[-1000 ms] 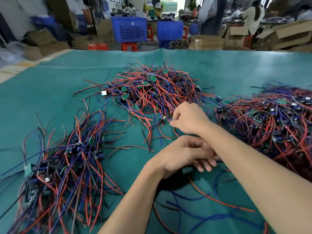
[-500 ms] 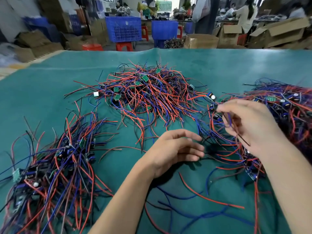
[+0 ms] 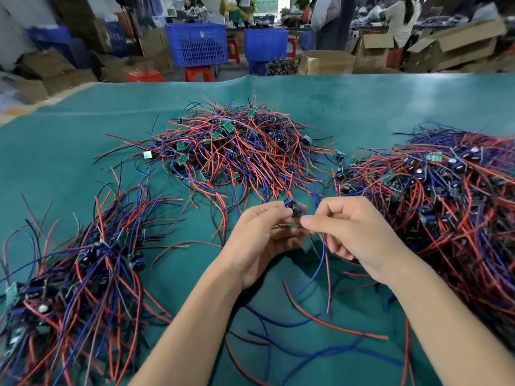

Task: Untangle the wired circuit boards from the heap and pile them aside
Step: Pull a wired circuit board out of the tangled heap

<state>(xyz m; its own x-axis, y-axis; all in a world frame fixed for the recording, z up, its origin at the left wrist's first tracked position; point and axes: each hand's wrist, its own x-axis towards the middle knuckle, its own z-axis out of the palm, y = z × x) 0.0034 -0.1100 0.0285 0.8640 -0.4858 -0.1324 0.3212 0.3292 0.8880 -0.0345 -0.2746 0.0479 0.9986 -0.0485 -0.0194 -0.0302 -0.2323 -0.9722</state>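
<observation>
We hold one circuit board [image 3: 292, 209] between left hand [image 3: 262, 240] and right hand [image 3: 354, 232] (its wires pinched); big heaps [image 3: 446, 196] remain.

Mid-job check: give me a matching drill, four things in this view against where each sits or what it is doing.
Things:
1. left hand
2. right hand
3. aligned wire pile
4. blue crate

Places or states:
A. on the floor beyond the table
B. holds a small circuit board
C. on the mat's left side
D. pinches wires beside the board

Pairs: 1-B, 2-D, 3-C, 4-A
</observation>
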